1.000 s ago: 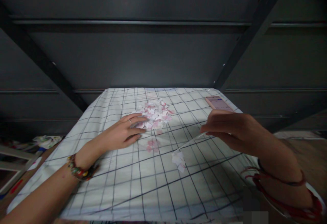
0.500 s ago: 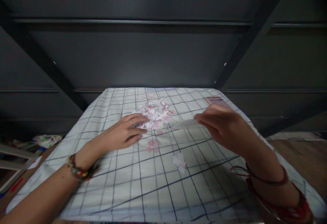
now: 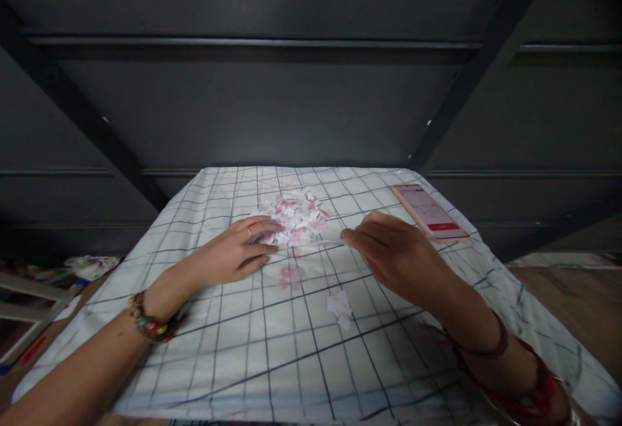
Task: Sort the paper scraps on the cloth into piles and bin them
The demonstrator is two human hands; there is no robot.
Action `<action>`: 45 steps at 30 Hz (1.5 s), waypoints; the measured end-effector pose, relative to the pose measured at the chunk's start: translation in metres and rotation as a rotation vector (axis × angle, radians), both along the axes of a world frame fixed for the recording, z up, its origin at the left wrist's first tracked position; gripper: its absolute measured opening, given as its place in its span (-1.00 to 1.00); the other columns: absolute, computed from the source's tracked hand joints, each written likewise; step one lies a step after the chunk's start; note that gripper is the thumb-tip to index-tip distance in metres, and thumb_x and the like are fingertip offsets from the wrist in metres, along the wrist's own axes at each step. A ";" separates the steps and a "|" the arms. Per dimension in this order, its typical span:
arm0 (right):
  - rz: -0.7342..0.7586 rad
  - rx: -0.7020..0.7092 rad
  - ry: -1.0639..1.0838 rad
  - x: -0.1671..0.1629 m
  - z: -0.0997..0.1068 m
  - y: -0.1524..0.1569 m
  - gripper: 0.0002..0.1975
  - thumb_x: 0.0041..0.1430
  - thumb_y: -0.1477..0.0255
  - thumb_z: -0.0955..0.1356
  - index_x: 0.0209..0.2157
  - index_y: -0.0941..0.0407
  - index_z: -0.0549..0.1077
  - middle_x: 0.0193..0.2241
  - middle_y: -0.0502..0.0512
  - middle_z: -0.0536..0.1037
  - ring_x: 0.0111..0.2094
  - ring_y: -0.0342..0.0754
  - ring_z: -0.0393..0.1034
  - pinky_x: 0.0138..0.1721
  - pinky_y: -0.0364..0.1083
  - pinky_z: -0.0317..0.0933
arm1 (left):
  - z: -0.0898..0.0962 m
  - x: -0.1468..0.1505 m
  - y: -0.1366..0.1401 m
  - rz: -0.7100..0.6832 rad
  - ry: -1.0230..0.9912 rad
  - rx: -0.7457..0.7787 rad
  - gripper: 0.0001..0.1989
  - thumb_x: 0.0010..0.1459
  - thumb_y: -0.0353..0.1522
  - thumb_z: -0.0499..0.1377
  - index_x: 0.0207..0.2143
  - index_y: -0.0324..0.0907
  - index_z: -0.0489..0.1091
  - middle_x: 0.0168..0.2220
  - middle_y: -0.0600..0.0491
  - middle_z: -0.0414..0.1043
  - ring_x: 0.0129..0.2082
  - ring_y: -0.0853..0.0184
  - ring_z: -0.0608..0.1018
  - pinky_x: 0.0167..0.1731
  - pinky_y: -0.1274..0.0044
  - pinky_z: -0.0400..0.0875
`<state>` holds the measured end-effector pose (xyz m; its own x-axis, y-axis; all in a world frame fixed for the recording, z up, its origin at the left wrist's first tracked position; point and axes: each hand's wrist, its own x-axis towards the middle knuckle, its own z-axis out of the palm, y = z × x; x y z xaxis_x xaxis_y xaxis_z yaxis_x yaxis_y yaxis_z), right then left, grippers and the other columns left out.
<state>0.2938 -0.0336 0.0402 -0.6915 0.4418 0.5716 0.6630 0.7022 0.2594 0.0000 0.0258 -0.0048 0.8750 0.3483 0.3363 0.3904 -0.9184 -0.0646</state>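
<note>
A heap of torn white and pink paper scraps point(image 3: 299, 215) lies on the checked cloth. At its left edge rests my left hand point(image 3: 243, 251), fingers stretched and apart, a ring on one of them; the fingertips reach the scraps. Just right of the heap, my right hand point(image 3: 389, 248) pinches a thin, pale, see-through strip point(image 3: 328, 239). Its far end reaches the heap's near edge, and blur hides its exact kind. A smaller group of white scraps point(image 3: 340, 309) lies nearer to me.
A phone with a pink rim point(image 3: 430, 212) lies beyond my right hand, its screen lit. The white cloth with dark grid lines point(image 3: 233, 361) covers the table. Dark panels point(image 3: 272, 108) rise behind it. A pale wooden frame point(image 3: 29, 312) stands at the lower left.
My right hand has moved left with the strip, closer to the heap, and now uncovers the phone. My left hand has stayed in place.
</note>
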 end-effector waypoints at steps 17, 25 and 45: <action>0.113 -0.017 0.049 -0.003 -0.001 0.000 -0.72 0.09 0.73 0.17 -0.33 0.19 0.43 -0.53 0.05 0.44 -0.40 -0.10 0.25 -0.36 -0.13 0.22 | 0.002 0.001 -0.001 -0.008 -0.002 0.031 -0.78 0.21 -0.42 0.05 -0.13 -0.19 0.42 0.08 -0.14 0.25 0.11 0.15 0.27 0.06 0.23 0.25; -0.026 0.045 -0.025 -0.005 -0.008 0.008 -0.70 0.10 0.72 0.15 -0.32 0.19 0.44 -0.53 0.05 0.43 -0.42 -0.09 0.22 -0.42 -0.10 0.16 | 0.001 0.001 0.000 -0.009 -0.009 0.023 -0.78 0.22 -0.42 0.05 -0.12 -0.17 0.42 0.07 -0.12 0.27 0.10 0.16 0.29 0.04 0.24 0.27; 0.000 0.151 0.047 -0.007 -0.004 0.008 -0.68 0.09 0.74 0.16 -0.27 0.18 0.43 -0.49 0.05 0.45 -0.39 -0.09 0.21 -0.42 -0.09 0.09 | 0.003 0.000 -0.001 0.010 0.007 -0.021 -0.75 0.21 -0.43 0.04 -0.09 -0.19 0.41 0.10 -0.13 0.25 0.12 0.14 0.28 0.06 0.22 0.26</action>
